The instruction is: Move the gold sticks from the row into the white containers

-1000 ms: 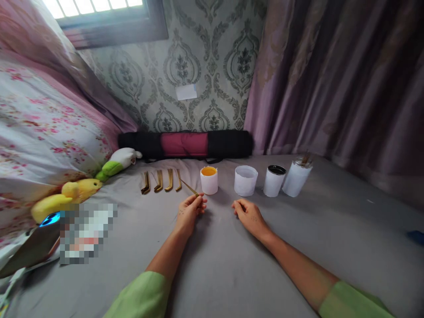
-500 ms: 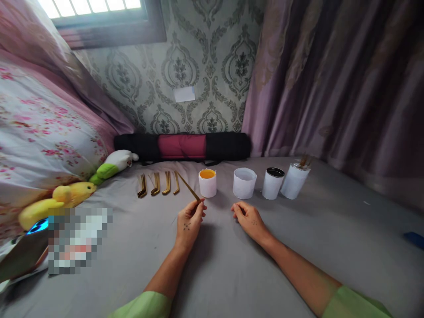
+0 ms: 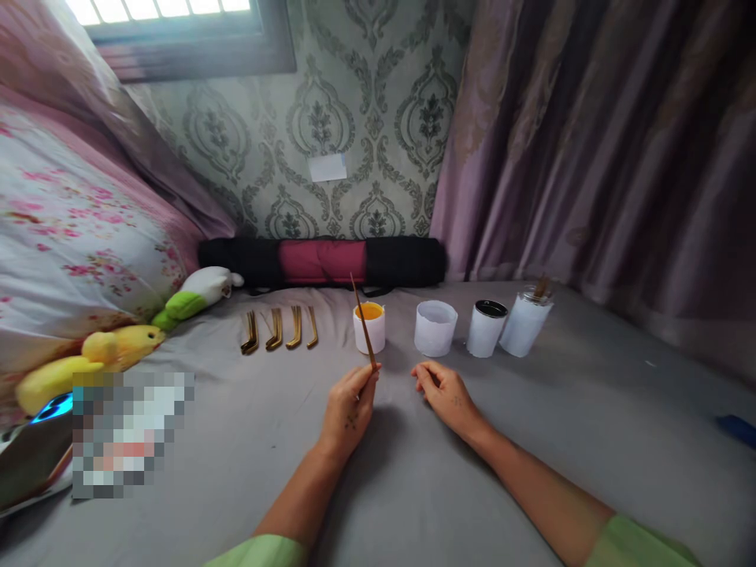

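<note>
Pinched in my left hand (image 3: 350,405) is a thin golden-brown stick (image 3: 362,319), its far end pointing up and away. From this view the stick crosses in front of a white cup (image 3: 361,339) with orange-yellow inside; whether it touches the cup I cannot tell. My right hand (image 3: 444,391) rests on the grey sheet with its fingers curled in, and nothing shows in them. Beyond it stands a translucent white cup (image 3: 435,335). Further left lie several small groups of thin golden bent pieces (image 3: 275,331), set out in a row.
At the right stand a white-wrapped can (image 3: 487,335) with a dark inside and a taller white container (image 3: 525,324) holding brown sticks. A black and maroon roll (image 3: 322,261) lies along the wall. Plush toys (image 3: 124,346) and a blurred-out object (image 3: 133,433) are at the left.
My left hand has moved a little right, and the stick has swung from leaning left to nearly upright across the orange-filled cup. My right hand stays in place.
</note>
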`<state>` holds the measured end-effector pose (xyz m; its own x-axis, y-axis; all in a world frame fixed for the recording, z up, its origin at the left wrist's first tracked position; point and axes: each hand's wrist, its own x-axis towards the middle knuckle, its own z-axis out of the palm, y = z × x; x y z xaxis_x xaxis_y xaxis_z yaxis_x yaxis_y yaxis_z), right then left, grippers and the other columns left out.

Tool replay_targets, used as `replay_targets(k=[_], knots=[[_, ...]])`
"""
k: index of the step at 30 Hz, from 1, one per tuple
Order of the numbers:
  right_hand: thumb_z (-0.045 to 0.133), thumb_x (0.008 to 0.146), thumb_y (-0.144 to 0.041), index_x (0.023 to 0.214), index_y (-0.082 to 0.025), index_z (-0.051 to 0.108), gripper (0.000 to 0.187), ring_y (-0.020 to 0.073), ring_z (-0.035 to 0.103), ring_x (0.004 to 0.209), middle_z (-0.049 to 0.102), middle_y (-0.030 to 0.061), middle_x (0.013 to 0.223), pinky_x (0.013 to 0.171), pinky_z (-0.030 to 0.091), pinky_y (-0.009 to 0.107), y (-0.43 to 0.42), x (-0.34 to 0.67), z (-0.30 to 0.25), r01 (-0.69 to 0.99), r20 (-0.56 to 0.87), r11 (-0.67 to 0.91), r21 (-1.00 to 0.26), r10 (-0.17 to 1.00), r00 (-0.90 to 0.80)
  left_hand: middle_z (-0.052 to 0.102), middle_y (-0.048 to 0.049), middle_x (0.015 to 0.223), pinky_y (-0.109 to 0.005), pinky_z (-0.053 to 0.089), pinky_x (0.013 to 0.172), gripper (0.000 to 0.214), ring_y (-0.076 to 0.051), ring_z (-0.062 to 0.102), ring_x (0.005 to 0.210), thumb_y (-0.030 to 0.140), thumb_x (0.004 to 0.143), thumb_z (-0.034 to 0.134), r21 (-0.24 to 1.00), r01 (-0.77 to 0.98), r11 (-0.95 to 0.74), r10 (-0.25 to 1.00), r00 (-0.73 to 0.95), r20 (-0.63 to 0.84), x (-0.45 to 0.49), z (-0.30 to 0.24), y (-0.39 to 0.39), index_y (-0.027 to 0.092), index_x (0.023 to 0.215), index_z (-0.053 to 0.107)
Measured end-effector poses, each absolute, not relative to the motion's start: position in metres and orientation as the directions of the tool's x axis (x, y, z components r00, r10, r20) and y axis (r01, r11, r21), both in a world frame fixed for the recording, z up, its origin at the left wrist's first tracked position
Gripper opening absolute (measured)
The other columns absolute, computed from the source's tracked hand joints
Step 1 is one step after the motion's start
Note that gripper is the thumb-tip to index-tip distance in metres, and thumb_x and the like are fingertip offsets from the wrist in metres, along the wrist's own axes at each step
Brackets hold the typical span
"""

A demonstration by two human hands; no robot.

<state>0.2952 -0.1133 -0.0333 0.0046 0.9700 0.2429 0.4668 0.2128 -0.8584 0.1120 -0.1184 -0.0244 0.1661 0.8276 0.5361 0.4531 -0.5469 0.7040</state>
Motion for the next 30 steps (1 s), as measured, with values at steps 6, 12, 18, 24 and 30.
replay_targets(k=[6, 12, 18, 24, 30], knots=[[0.038, 0.083, -0.037, 0.082, -0.016, 0.057, 0.028, 0.0089, 0.049, 0.05, 0.055, 0.0003, 0.063, 0.047, 0.036, 0.019, -0.116, 0.295, -0.032, 0.455, 0.255, 0.228, -0.861, 0.967, -0.003, 0.059, -0.0051, 0.084, -0.022, 0.041, 0.07, 0.025, -0.011, 0.054, 0.075, 0.021, 0.085, 0.04, 0.633, 0.471, -0.614, 0.78, 0.241, 0.577, 0.116, -0.027, -0.119, 0.02, 0.102, 0.058], [0.038, 0.082, -0.037, 0.083, -0.016, 0.058, 0.029, 0.0091, 0.048, 0.051, 0.055, 0.0007, 0.063, 0.047, 0.036, 0.019, -0.119, 0.293, -0.027, 0.431, 0.264, 0.241, -0.869, 0.964, -0.007, 0.059, -0.0058, 0.087, -0.023, 0.041, 0.072, 0.026, -0.012, 0.054, 0.079, 0.022, 0.086, 0.038, 0.567, 0.514, -0.643, 0.755, 0.304, 0.58, 0.116, -0.031, -0.119, 0.02, 0.103, 0.057], [0.039, 0.082, -0.038, 0.087, -0.016, 0.058, 0.03, 0.0093, 0.048, 0.051, 0.055, 0.001, 0.063, 0.048, 0.037, 0.02, -0.121, 0.291, -0.025, 0.398, 0.246, 0.231, -0.888, 0.969, -0.015, 0.059, -0.0072, 0.09, -0.024, 0.042, 0.074, 0.029, -0.014, 0.054, 0.083, 0.022, 0.086, 0.034, 0.516, 0.565, -0.644, 0.756, 0.367, 0.542, 0.116, -0.028, -0.121, 0.02, 0.104, 0.056], [0.04, 0.081, -0.036, 0.09, -0.015, 0.058, 0.029, 0.0094, 0.048, 0.051, 0.054, 0.0008, 0.064, 0.049, 0.038, 0.021, -0.122, 0.29, -0.024, 0.379, 0.241, 0.235, -0.895, 0.97, -0.032, 0.059, -0.0077, 0.09, -0.026, 0.042, 0.075, 0.03, -0.015, 0.054, 0.084, 0.02, 0.086, 0.033, 0.463, 0.593, -0.659, 0.744, 0.424, 0.516, 0.117, -0.027, -0.122, 0.019, 0.106, 0.056], [0.043, 0.078, -0.033, 0.091, -0.015, 0.057, 0.026, 0.0085, 0.047, 0.05, 0.053, -0.0003, 0.063, 0.049, 0.039, 0.021, -0.124, 0.288, -0.021, 0.282, 0.236, 0.232, -0.931, 0.972, -0.021, 0.057, -0.007, 0.087, -0.026, 0.041, 0.075, 0.031, -0.015, 0.053, 0.084, 0.018, 0.086, 0.031, 0.397, 0.646, -0.652, 0.751, 0.481, 0.452, 0.119, -0.025, -0.125, 0.018, 0.104, 0.055]])
